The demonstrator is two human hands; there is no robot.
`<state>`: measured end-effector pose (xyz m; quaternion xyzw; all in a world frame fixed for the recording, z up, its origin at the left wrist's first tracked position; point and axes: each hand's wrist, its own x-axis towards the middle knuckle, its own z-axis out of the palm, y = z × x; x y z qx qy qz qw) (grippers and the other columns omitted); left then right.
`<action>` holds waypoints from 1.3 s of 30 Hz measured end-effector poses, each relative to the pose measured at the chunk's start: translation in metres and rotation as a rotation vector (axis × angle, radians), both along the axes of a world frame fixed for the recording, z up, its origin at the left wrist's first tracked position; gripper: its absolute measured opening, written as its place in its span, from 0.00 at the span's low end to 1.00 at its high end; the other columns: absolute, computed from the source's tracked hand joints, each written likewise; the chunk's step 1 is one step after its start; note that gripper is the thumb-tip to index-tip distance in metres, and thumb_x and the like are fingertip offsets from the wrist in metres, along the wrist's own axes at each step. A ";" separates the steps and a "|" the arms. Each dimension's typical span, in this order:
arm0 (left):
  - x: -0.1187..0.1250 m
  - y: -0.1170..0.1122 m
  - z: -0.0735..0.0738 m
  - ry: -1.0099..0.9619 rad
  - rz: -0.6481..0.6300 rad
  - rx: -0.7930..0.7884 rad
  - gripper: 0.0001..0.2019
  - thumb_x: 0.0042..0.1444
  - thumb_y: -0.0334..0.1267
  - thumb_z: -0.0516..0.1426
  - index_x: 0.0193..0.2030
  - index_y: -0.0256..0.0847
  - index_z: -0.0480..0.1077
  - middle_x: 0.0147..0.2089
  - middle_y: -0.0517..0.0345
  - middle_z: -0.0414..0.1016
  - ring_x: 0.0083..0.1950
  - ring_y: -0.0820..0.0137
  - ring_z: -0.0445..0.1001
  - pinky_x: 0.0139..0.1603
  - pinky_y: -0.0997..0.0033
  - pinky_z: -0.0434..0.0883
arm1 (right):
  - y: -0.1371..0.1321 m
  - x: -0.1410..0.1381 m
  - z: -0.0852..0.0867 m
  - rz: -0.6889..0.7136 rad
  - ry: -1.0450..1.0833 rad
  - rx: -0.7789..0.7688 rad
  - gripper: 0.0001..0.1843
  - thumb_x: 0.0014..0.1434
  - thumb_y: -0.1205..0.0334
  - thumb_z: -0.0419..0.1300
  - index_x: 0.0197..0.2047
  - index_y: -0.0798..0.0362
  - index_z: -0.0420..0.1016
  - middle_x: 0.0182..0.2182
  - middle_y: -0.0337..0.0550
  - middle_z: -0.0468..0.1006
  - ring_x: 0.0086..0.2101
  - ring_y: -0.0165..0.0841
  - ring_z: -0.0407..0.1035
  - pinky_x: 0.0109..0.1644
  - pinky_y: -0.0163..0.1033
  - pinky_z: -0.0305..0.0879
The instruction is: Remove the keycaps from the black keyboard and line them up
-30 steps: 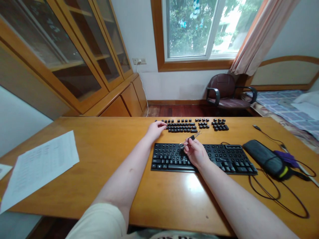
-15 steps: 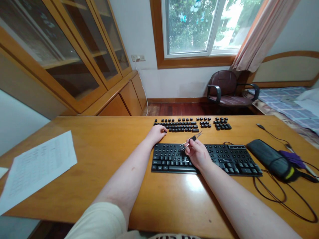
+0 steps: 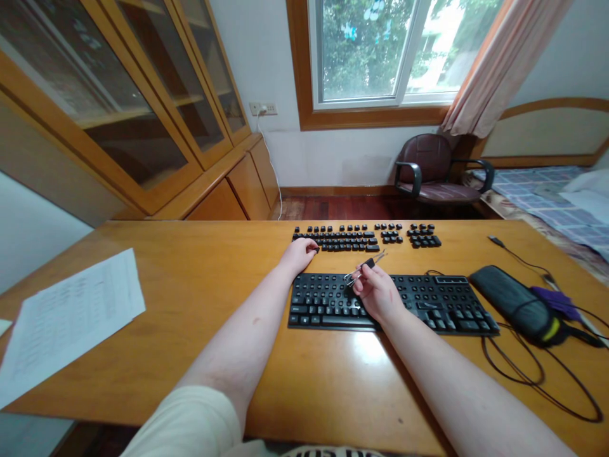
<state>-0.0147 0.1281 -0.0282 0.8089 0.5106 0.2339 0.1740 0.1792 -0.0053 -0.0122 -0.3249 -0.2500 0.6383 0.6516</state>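
Observation:
A black keyboard [image 3: 428, 303] lies on the wooden desk [image 3: 200, 298] in front of me. Beyond it, several loose black keycaps [image 3: 352, 238] are laid out in rows like a second keyboard. My right hand [image 3: 377, 293] hovers over the middle of the keyboard, fingers closed on a thin wire keycap puller [image 3: 364, 266] with a black grip. My left hand [image 3: 299, 254] rests on the desk at the left end of the keycap rows, its curled fingertips touching the nearest caps; whether they hold one I cannot make out.
A printed sheet of paper [image 3: 66, 317] lies at the desk's left edge. To the right are a black pouch [image 3: 516, 303], a purple item [image 3: 554, 298] and looping black cables [image 3: 542, 381]. A brown chair [image 3: 431, 171] stands under the window; a bed [image 3: 556, 197] lies at right.
My left hand has slid slightly nearer along the left end of the keycap rows. My right hand with the puller has barely moved. The view has shifted a little.

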 end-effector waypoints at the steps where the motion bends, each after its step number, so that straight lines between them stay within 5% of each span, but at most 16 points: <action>1: 0.001 0.001 0.000 0.002 0.006 -0.005 0.08 0.50 0.33 0.56 0.37 0.39 0.74 0.35 0.56 0.74 0.35 0.70 0.71 0.39 0.71 0.69 | 0.000 0.000 0.000 0.001 -0.006 -0.001 0.10 0.49 0.58 0.65 0.31 0.55 0.73 0.23 0.39 0.75 0.18 0.24 0.60 0.20 0.31 0.57; 30: 0.008 0.004 0.001 -0.005 0.035 -0.001 0.06 0.51 0.34 0.57 0.36 0.40 0.74 0.35 0.56 0.76 0.38 0.68 0.72 0.41 0.70 0.68 | 0.000 0.001 0.001 0.004 -0.044 -0.005 0.10 0.49 0.57 0.65 0.30 0.54 0.73 0.23 0.39 0.74 0.18 0.24 0.60 0.20 0.31 0.58; 34: 0.005 -0.002 0.011 -0.008 0.054 0.021 0.07 0.52 0.36 0.56 0.37 0.40 0.74 0.38 0.54 0.76 0.39 0.67 0.72 0.42 0.69 0.68 | -0.001 0.001 0.000 0.009 -0.061 0.000 0.10 0.49 0.57 0.65 0.31 0.54 0.73 0.23 0.39 0.74 0.18 0.24 0.61 0.20 0.31 0.59; 39: 0.004 -0.024 0.043 -0.094 0.109 0.094 0.09 0.55 0.37 0.54 0.38 0.40 0.74 0.39 0.55 0.76 0.39 0.68 0.72 0.43 0.69 0.68 | -0.007 -0.006 -0.003 0.102 -0.302 0.064 0.11 0.49 0.54 0.64 0.32 0.53 0.74 0.25 0.40 0.76 0.22 0.28 0.67 0.27 0.35 0.65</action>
